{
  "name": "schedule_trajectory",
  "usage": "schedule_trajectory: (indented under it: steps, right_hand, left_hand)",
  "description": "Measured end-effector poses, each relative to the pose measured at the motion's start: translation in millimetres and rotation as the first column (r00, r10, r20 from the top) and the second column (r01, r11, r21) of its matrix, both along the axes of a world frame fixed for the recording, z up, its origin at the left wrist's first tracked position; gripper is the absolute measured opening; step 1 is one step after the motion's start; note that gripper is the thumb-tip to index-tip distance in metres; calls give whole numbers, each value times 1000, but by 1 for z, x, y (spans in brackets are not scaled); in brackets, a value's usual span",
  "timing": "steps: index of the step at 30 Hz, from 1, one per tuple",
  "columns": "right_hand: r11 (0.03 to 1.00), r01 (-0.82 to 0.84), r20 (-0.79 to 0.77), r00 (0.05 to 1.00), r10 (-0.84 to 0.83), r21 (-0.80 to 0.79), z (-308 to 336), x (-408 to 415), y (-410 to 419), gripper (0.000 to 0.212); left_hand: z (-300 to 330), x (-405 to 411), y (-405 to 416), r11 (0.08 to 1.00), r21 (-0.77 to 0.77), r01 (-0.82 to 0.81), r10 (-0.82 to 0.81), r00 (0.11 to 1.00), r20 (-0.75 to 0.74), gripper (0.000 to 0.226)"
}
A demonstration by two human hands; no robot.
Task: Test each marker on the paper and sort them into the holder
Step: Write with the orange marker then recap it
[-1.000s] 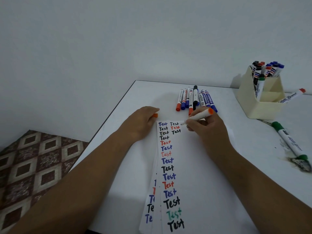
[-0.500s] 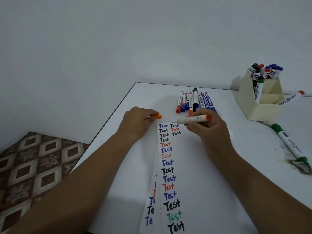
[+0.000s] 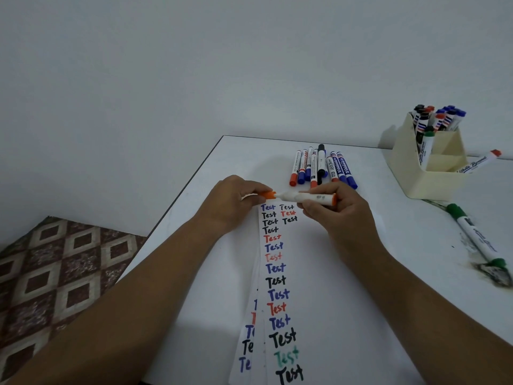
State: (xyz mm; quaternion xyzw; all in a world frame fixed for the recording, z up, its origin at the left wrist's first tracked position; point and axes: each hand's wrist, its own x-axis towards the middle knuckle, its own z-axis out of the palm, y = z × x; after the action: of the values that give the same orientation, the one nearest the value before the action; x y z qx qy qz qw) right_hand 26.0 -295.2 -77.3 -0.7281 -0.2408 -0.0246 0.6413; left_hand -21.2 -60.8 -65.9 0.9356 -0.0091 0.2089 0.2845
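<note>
orange plastic cap (image 3: 267, 194), pinched in left hand (image 3: 231, 202), now meets the white orange-ended marker (image 3: 308, 198) gripped by right hand (image 3: 337, 215) above the paper strip (image 3: 277, 273); testing done, holder next.

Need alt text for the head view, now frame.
Two hands meet over a paper covered in "Test" scribbles: the left hand brings an orange cap to the tip of the marker gripped by the right hand. Loose markers lie beyond on the table; a holder of markers stands far right.
</note>
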Motion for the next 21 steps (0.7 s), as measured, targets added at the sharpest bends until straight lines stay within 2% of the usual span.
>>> schedule_trajectory:
  steps: [5, 9, 14, 21]
  right_hand:
    - [995, 3, 37, 999, 1, -105, 0, -1, 2, 19]
    - [995, -10, 11, 1000, 11, -98, 1, -1, 4, 16]
    - [998, -7, -47, 999, 4, -58, 3, 0, 3, 18]
    - [991, 2, -22, 1000, -5, -136, 5, -2, 4, 19]
  left_hand:
    - [4, -2, -9, 998, 54, 17, -15, 999, -41, 20]
    - [7, -2, -13, 999, -41, -8, 5, 997, -79, 17]
    - [5, -2, -24, 1000, -18, -4, 1, 983, -184, 17]
    - [9, -5, -29, 997, -53, -50, 41, 988, -150, 17]
